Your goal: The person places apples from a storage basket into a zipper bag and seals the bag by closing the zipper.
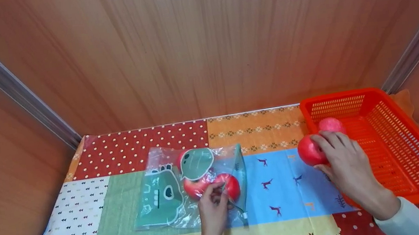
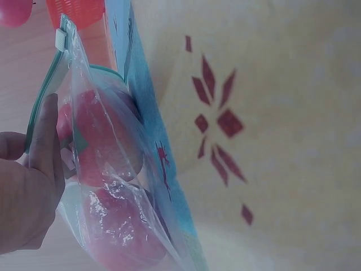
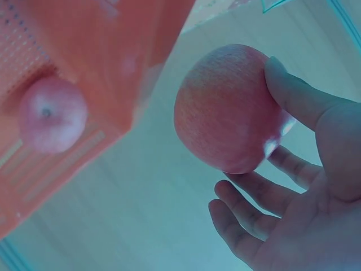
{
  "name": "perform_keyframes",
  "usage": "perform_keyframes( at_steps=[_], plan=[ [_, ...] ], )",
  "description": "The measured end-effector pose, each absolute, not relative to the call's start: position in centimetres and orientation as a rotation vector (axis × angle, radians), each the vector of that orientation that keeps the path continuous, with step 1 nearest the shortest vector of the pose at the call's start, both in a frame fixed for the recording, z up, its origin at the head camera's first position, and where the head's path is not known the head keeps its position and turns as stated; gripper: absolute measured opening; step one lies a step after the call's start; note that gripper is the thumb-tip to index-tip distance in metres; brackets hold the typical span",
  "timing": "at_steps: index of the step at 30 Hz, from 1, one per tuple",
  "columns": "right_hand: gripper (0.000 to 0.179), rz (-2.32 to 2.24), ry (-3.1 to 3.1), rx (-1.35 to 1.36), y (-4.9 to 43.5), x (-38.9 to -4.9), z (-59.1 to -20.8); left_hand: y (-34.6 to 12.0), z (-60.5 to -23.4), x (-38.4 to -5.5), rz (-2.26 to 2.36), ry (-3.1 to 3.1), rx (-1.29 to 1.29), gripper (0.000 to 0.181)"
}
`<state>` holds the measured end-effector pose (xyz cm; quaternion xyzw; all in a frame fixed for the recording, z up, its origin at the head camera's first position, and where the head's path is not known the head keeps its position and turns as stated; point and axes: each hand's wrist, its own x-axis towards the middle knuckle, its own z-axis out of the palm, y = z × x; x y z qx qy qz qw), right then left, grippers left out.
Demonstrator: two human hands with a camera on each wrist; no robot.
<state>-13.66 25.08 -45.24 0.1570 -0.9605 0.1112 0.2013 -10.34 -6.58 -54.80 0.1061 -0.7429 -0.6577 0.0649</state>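
My left hand [image 1: 213, 209] pinches the green-edged opening of a clear zip bag [image 1: 174, 216] printed with a green cartoon animal. Inside the bag lie several red apples [image 1: 196, 188], seen through the plastic in the left wrist view too. A white slider [image 2: 60, 40] sits on the bag's green zip edge. My right hand [image 1: 344, 160] grips another red apple [image 3: 225, 110] between thumb and fingers, beside the basket's left rim. One more apple [image 3: 53, 116] rests in the orange-red basket [image 1: 403, 184].
A patchwork-patterned cloth [image 1: 287, 201] covers the table. Wood-grain panels [image 1: 200, 53] close off the back and both sides, with metal strips [image 1: 24, 86] at the corners. The basket stands at the right, its walls perforated.
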Motion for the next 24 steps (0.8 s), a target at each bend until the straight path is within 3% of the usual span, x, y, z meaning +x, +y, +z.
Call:
perform_keyframes(
  at_steps=[24],
  plan=[
    [0.082, 0.349, -2.746, 0.529, 20.5, -12.5, -47.4, -6.5, -54.6, -10.3, -1.994, -2.253, 0.319, 0.026]
  ],
)
